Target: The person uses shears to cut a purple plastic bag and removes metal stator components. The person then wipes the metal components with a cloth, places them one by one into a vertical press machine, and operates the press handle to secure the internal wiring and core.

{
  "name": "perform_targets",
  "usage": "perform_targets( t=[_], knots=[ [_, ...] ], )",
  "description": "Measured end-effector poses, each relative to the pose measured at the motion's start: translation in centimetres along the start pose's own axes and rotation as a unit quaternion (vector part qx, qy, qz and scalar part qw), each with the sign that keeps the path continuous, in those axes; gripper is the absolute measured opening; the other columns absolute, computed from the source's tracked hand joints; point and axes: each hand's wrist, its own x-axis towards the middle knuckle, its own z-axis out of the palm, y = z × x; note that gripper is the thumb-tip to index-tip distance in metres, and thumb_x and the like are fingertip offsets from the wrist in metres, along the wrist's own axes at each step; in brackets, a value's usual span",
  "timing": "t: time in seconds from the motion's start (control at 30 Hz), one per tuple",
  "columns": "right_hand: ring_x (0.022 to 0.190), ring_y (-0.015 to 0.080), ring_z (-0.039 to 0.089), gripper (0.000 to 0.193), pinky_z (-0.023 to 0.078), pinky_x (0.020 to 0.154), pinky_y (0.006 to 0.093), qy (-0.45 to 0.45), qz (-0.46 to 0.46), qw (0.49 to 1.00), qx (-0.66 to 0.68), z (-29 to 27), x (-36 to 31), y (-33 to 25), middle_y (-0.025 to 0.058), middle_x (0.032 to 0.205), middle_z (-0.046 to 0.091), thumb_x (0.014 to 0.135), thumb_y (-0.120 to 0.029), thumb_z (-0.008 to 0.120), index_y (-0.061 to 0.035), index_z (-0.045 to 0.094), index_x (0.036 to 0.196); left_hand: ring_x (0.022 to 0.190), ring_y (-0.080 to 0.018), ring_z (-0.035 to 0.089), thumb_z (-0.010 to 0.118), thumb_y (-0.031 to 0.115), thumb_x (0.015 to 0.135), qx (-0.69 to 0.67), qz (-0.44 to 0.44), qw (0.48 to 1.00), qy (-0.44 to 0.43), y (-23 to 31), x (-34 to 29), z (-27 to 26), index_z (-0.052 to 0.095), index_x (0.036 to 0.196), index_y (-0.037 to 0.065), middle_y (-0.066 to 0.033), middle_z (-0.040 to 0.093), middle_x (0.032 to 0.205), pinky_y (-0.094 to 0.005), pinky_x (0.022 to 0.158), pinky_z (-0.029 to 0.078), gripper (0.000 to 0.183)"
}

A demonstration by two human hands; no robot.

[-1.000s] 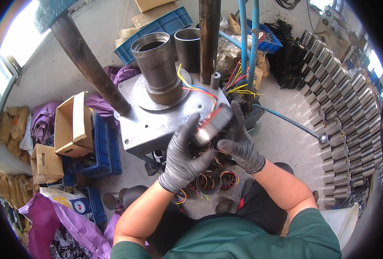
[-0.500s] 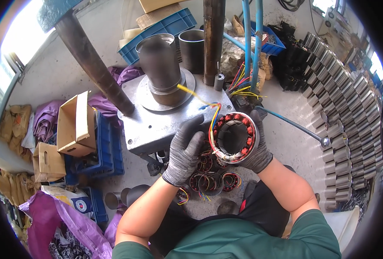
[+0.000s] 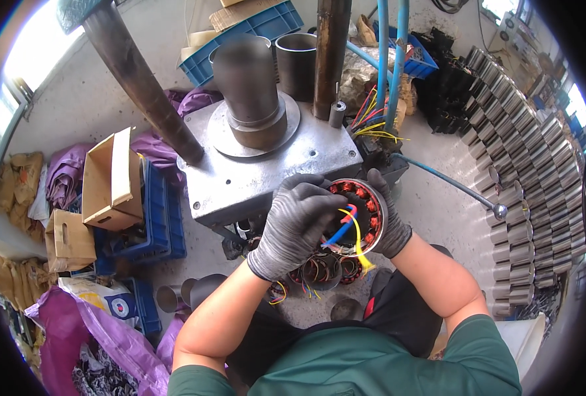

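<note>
A motor stator [image 3: 377,218], a metal ring with red-wrapped copper windings, is held up in front of me above my lap. My right hand [image 3: 390,221], in a grey knit glove, grips its right side. At its left side is my left hand [image 3: 291,224], gloved alike, with bent fingers against the rim and close to the leads. Yellow, blue and red lead wires [image 3: 343,231] hang across the stator's opening; the yellow end is blurred. My left fingers hide part of the rim. More stators [image 3: 317,269] with coloured leads lie below my hands.
Beyond my hands stands a metal press table [image 3: 207,191] with a dark cylinder [image 3: 245,86] on a round base. Steel posts [image 3: 141,82] rise beside it. Stacked metal sleeves [image 3: 520,171] line the right. Cardboard boxes [image 3: 111,181] and blue crates [image 3: 167,224] are at left.
My left hand has moved right onto the stator's left side. The leads, which stood up beyond the rim, now hang over the opening toward me. The stator has tilted slightly.
</note>
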Motion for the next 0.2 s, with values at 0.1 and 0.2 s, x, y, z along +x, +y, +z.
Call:
perform_targets(
  t=[0.1,0.2],
  knots=[
    [0.122,0.0302,0.065,0.091,0.051,0.110,0.0449,0.040,-0.014,0.998,-0.053,0.56,0.31,0.70,0.0209,0.131,0.066,0.091,-0.073,0.060,0.0035,0.053,0.141,0.095,-0.0333,0.065,0.075,0.007,0.071,0.181,0.090,0.979,-0.037,0.05,0.48,-0.19,0.075,0.098,0.013,-0.0063,0.067,0.091,-0.0504,0.085,0.051,0.028],
    [0.121,0.0300,0.065,0.093,0.051,0.109,0.0446,-0.004,-0.004,0.992,-0.123,0.56,0.56,0.60,0.0207,0.131,0.066,0.091,-0.073,0.059,0.0043,0.051,0.142,0.094,-0.0345,0.065,0.077,0.009,0.067,0.168,0.088,0.982,-0.020,-0.05,0.49,-0.38,0.075,0.096,0.014,-0.0074,0.068,0.091,-0.0515,0.080,0.051,0.029]
  ],
)
